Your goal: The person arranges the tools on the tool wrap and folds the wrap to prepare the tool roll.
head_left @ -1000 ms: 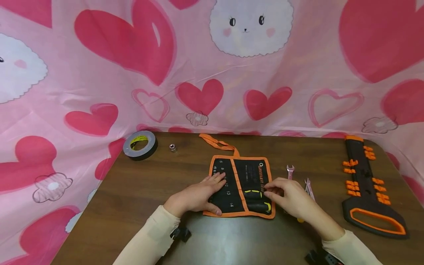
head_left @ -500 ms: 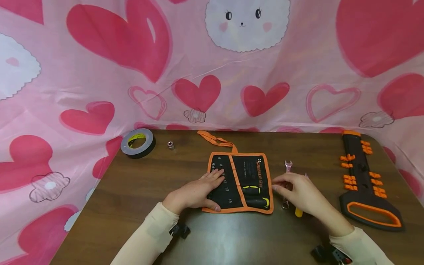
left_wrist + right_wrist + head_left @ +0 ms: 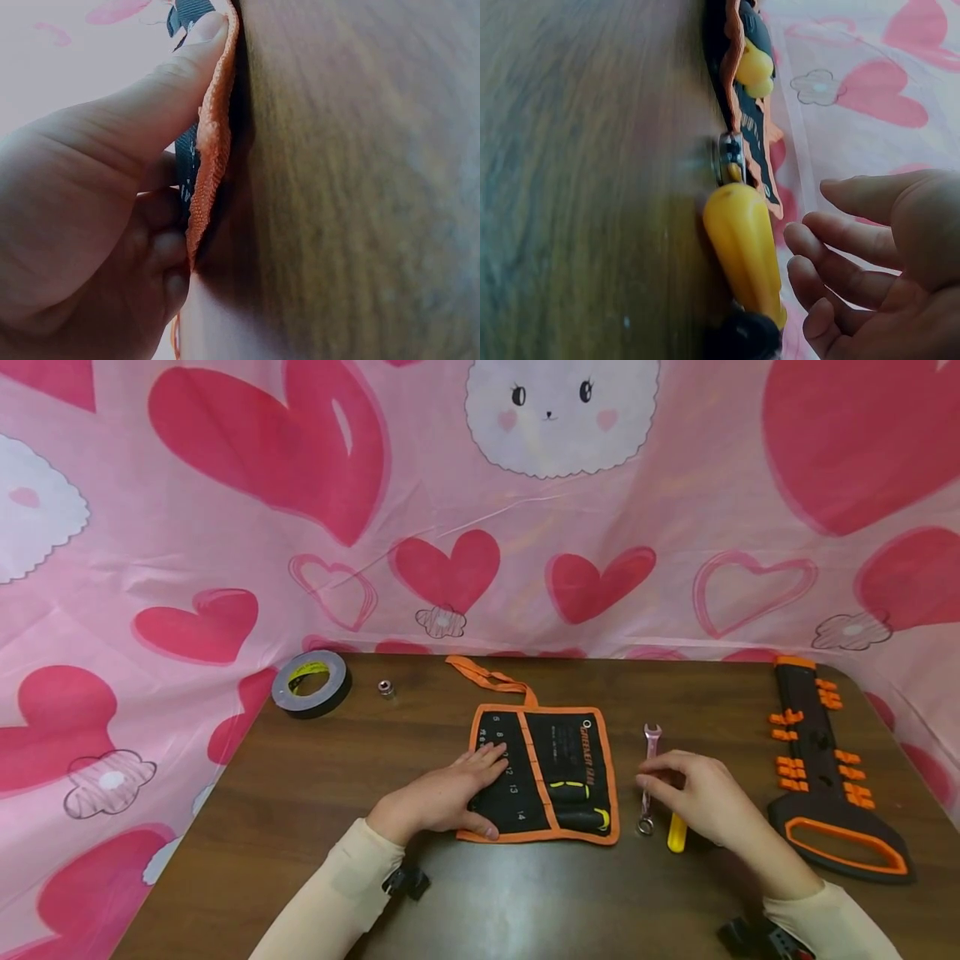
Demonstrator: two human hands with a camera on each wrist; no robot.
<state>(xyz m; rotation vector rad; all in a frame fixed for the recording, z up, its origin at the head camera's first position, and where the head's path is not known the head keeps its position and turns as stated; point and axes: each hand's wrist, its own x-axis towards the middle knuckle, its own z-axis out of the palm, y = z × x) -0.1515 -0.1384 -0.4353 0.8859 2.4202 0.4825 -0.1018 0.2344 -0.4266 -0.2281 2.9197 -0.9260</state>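
Note:
A black tool pouch (image 3: 570,739) with orange trim lies spread on the table, numbers printed down its left half. Two dark handles with yellow marks sit in its right pocket. My left hand (image 3: 442,793) rests on the pouch's left side, fingers extended; its thumb (image 3: 165,97) lies along the orange edge in the left wrist view. Right of the pouch is a metal combination wrench (image 3: 646,825), partly behind my right hand (image 3: 697,793). That hand hovers with loosely bent fingers, nothing between them in the right wrist view. A yellow handle (image 3: 742,240) lies beneath it.
A black rack with orange clips (image 3: 817,743) lies at the right. At the back left are a roll of tape (image 3: 335,692) and a small metal socket (image 3: 386,689). An orange strap (image 3: 487,677) trails behind the pouch. A pink heart-patterned curtain (image 3: 525,510) hangs behind the table.
My right hand has moved right, from the pouch's right edge to over the wrench, uncovering more of the wrench and yellow handle. The left hand has stayed on the pouch.

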